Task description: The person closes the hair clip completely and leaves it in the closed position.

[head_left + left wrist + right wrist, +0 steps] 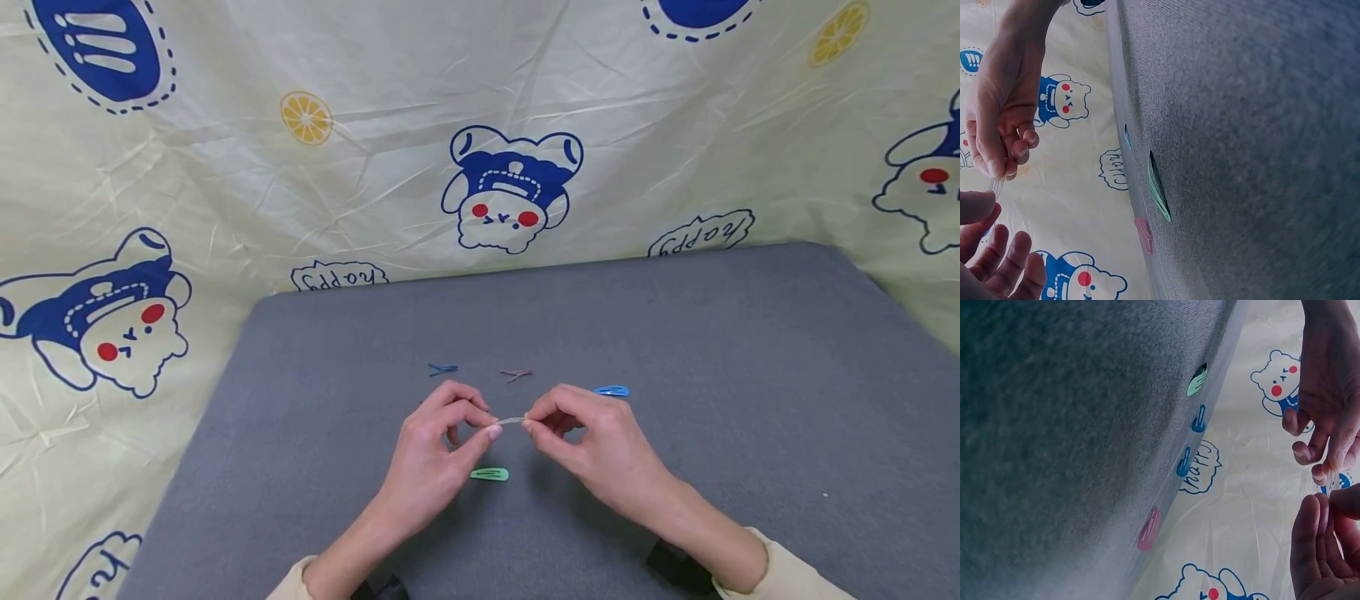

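Between both hands, above the grey table, a thin whitish snap hair clip [512, 420] is held level and slightly bowed. My left hand [431, 462] pinches its left end with thumb and index finger, the other fingers loosely bent. At the opposite end, the thumb and fingers of my right hand [603, 446] pinch it too. The pale loops of this clip show between the fingertips in both wrist views. Just below the hands lies a green snap hair clip [490, 474]. A blue snap hair clip [612, 390] lies behind the right hand, partly covered by it.
Farther back on the grey tabletop [697, 358] lie a dark blue clip [442, 369] and a pink clip [516, 375], both with spread prongs. A printed cloth [390, 192] hangs behind the table and along its left side.
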Demonstrator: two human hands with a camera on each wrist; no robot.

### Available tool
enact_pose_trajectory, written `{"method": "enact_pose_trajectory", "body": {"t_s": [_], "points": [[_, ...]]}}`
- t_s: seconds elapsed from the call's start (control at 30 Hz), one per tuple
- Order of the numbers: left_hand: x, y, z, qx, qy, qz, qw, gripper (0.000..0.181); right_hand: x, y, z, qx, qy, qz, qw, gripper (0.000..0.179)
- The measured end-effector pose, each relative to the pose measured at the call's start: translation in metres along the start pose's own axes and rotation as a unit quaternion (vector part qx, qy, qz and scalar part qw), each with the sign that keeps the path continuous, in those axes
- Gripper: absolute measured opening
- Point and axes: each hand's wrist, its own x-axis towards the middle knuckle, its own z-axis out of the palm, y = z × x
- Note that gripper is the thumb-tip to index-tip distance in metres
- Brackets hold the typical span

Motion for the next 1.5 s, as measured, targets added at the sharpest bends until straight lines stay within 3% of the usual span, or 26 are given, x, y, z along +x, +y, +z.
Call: {"method": "enact_pose_trajectory", "body": {"t_s": [0.43, 0.77, 1.2, 1.5], "points": [[0.011, -0.005, 0.006, 0.033, -0.032, -0.019, 0.9988, 0.012, 0.002, 0.014, -0.011, -0.03, -0.014, 0.045, 0.9985, 0.02], [0.018, -0.018, 0.009, 0.035, -0.054, -0.051, 0.9966, 0.009, 0.005, 0.029, -0.012, -0.024, -0.028, 0.081, 0.996, 0.016], [0.024, -0.032, 0.015, 0.02, -0.089, -0.085, 0.9922, 0.006, 0.008, 0.044, -0.017, -0.023, -0.076, 0.124, 0.9892, 0.014], [0.027, -0.037, 0.019, 0.045, -0.128, -0.116, 0.9839, 0.005, 0.011, 0.053, -0.023, -0.027, -0.121, 0.159, 0.9794, 0.008]]}}
